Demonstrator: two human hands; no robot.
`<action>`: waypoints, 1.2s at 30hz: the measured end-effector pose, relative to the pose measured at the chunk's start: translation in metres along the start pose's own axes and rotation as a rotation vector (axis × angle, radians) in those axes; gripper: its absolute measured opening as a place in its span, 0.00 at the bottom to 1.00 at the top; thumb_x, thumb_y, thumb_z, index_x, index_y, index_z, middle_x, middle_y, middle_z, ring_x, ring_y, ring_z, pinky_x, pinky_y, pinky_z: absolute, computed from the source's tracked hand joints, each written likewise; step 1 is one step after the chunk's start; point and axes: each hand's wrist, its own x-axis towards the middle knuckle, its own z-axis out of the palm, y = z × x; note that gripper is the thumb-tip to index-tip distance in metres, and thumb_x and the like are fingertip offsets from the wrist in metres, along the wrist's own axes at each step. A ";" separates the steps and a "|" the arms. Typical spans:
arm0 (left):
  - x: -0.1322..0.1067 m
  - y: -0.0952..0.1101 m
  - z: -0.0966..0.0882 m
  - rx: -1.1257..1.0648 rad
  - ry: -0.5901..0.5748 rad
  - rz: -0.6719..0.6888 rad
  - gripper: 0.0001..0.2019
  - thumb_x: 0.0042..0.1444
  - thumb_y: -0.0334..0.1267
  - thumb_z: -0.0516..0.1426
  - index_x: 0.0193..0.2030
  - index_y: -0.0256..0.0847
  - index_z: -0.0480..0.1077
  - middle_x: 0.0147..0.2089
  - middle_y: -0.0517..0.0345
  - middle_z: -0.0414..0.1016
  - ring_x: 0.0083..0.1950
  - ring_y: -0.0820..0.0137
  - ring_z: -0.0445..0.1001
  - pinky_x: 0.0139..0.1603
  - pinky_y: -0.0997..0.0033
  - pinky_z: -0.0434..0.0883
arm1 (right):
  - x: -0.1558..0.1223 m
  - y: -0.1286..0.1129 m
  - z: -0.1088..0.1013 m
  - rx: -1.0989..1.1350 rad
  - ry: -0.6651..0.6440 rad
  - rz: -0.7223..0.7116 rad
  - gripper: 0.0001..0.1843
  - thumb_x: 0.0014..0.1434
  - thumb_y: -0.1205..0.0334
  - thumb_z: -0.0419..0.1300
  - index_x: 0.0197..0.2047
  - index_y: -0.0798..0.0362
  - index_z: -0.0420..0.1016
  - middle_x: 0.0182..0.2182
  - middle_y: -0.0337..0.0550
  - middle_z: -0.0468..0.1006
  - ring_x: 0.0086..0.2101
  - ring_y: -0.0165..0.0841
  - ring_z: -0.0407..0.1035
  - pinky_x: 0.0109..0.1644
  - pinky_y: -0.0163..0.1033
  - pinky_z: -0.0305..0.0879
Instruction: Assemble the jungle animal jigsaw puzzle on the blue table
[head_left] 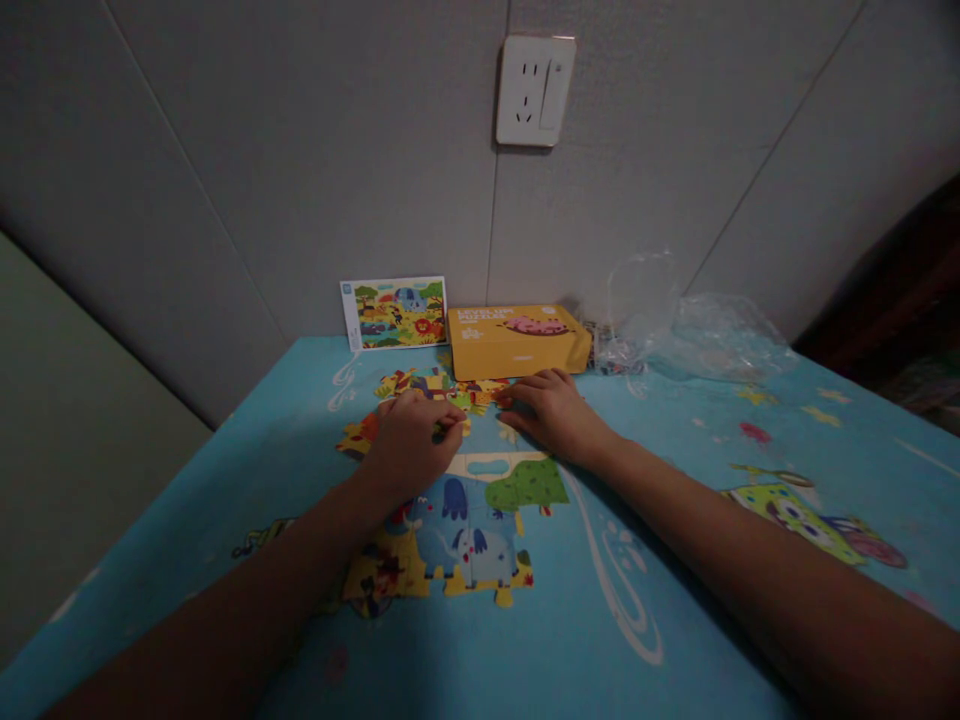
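A: What was noted nearest?

B: A joined puzzle section [435, 545], laid flat on the blue cloth [712, 430] in front of the yellow box [517, 345]. Its left part was overlapped by the left forearm [300, 565]. Flat support was probably wanted so that the joins were not strained.

A: And the hands?

B: The left hand [412, 432] was held before the box's left end, fingers curled, thumb and forefinger nearly met; whether a piece was pinched could not be told. The right hand [553, 412] was set closer to the box, palm down, fingers loosely bent; any grip was hidden.

A: Where were the smaller pieces?

B: Colourful pieces [484, 390] were seen just before the box, between the hands, with the joined section nearer than both.

A: Farther off?

B: Left of the box, a picture card [401, 315] was leaned on the wall [300, 150], presumably for easy viewing. Right of it, clear plastic [720, 335] was left bunched, likely to leave room.
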 end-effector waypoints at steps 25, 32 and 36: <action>-0.001 -0.001 0.002 -0.002 0.023 0.038 0.07 0.55 0.34 0.57 0.35 0.45 0.79 0.37 0.57 0.82 0.45 0.60 0.75 0.51 0.56 0.66 | -0.002 -0.002 -0.002 0.038 -0.021 -0.027 0.14 0.64 0.53 0.59 0.46 0.52 0.79 0.41 0.50 0.78 0.45 0.42 0.66 0.50 0.46 0.58; -0.001 -0.001 0.002 0.002 0.020 0.021 0.07 0.55 0.34 0.58 0.35 0.45 0.78 0.38 0.58 0.82 0.46 0.59 0.75 0.51 0.54 0.64 | -0.001 -0.003 0.000 0.043 -0.016 0.025 0.10 0.61 0.58 0.63 0.41 0.54 0.77 0.36 0.48 0.79 0.40 0.40 0.69 0.47 0.44 0.60; -0.001 -0.001 0.001 -0.011 0.010 0.021 0.07 0.55 0.34 0.58 0.34 0.45 0.78 0.38 0.58 0.82 0.46 0.60 0.75 0.51 0.54 0.64 | -0.001 -0.003 -0.002 0.068 0.000 0.054 0.11 0.59 0.56 0.64 0.41 0.55 0.77 0.35 0.48 0.78 0.39 0.40 0.69 0.46 0.44 0.62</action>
